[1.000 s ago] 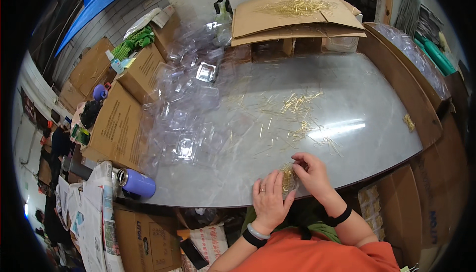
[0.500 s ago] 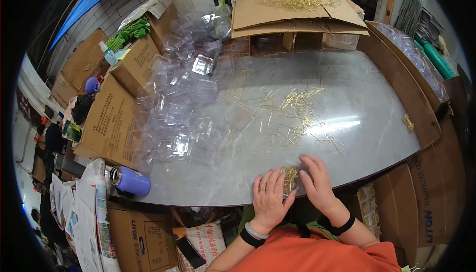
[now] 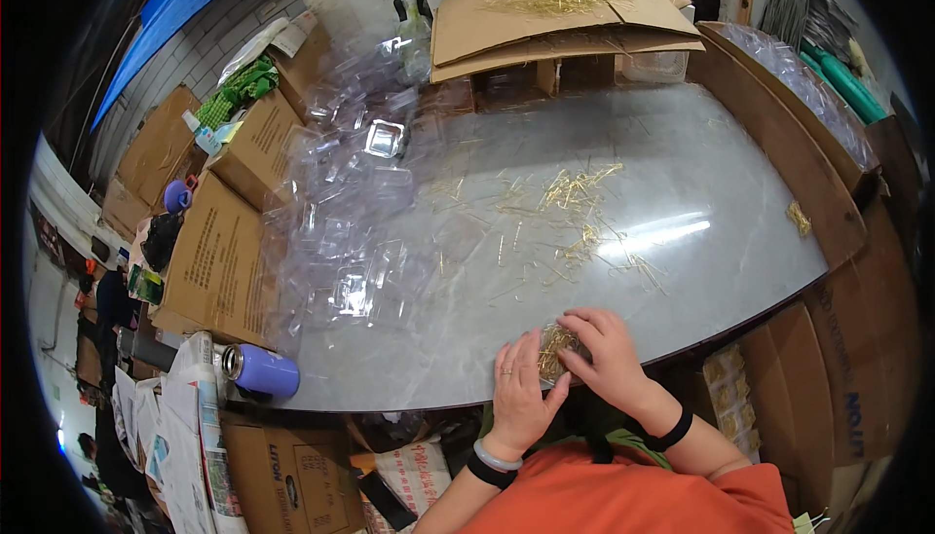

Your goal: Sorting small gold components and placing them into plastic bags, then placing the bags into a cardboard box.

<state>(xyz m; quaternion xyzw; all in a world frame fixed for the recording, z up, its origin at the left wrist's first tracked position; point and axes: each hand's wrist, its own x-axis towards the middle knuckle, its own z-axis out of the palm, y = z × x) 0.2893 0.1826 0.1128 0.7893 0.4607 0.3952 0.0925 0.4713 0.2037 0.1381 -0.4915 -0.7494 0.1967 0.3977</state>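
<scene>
At the table's front edge, a small clear plastic box (image 3: 554, 355) filled with thin gold wire hooks stands between my hands. My left hand (image 3: 522, 390) rests along its left side, fingers together and thumb at the near side. My right hand (image 3: 606, 354) curls over its right side, thumb and fingers on the rim and the hooks. The hands partly cover the box. Beyond them, loose gold hooks (image 3: 579, 188) lie scattered over the middle of the grey table (image 3: 419, 364).
Many clear plastic boxes (image 3: 355, 213) are heaped on the left. A purple flask (image 3: 268, 371) lies near the front left edge. Flattened cardboard (image 3: 477, 33) with more hooks tops a stand at the back. A cardboard wall (image 3: 779, 130) borders the right, beside a small hook bundle (image 3: 799, 220).
My right hand has closed in from the right onto the box and its hooks. My left hand has shifted slightly along the left side. The whole view has tilted a little.
</scene>
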